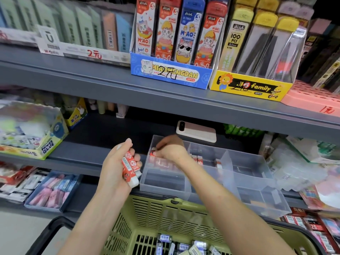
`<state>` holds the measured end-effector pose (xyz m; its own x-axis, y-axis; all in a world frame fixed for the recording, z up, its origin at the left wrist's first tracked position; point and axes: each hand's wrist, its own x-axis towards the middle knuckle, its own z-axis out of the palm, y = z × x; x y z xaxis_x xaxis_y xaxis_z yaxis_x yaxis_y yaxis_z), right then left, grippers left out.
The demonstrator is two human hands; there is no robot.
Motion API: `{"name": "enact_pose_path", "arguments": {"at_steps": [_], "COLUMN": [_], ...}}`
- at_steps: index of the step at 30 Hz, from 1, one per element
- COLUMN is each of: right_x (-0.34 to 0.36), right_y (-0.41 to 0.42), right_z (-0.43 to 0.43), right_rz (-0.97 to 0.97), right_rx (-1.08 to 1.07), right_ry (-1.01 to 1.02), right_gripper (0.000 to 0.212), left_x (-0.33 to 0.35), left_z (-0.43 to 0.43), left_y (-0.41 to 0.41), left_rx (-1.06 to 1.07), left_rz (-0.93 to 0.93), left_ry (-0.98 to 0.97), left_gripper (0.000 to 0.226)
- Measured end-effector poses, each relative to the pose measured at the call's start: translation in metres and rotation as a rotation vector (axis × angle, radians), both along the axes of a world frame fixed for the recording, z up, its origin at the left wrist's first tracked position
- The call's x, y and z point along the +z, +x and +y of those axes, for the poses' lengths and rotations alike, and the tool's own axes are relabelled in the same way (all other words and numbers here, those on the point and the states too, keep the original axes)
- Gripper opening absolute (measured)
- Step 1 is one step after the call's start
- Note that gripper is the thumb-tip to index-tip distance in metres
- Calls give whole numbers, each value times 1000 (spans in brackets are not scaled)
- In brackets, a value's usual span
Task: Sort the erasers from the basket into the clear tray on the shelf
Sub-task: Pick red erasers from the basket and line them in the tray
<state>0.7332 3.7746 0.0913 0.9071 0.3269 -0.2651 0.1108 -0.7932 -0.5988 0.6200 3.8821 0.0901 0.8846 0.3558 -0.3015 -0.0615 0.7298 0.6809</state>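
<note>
Right hand (170, 150): pinches one eraser (153, 153); best laid flush against the back-left row in tray (163, 187). Left hand (115, 162): grips spare erasers (129, 165).

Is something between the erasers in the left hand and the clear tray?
Only the right hand, pinching one eraser at the left compartment of the clear tray. Otherwise nothing visible stands between the erasers in the left hand and the tray.

one head-worn wide-angle camera looks forward and down, close against the front edge of the shelf (82, 155); the clear tray (165, 184) sits mid-frame and the basket (147, 218) fills the bottom edge.
</note>
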Motion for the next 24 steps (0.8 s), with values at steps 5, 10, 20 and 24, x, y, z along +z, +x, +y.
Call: {"name": "enact_pose_path", "arguments": {"at_steps": [5, 10, 20, 24], "right_x": [17, 28, 42, 44], "right_y": [-37, -112, -116, -64], "right_z": [-4, -16, -55, -64], "right_rz": [-327, -191, 5, -67], "right_rx": [-124, 68, -92, -224], "right_ry": [215, 532, 894, 807], "right_gripper": [16, 22, 14, 17], "left_x": [3, 5, 15, 17], "left_z": [-3, -8, -25, -10], "left_y": [2, 3, -9, -11], "left_rx": [63, 156, 213, 215], "left_rz": [18, -12, -58, 138], "left_ry": [-83, -71, 194, 119], "left_gripper": [21, 26, 23, 21]}}
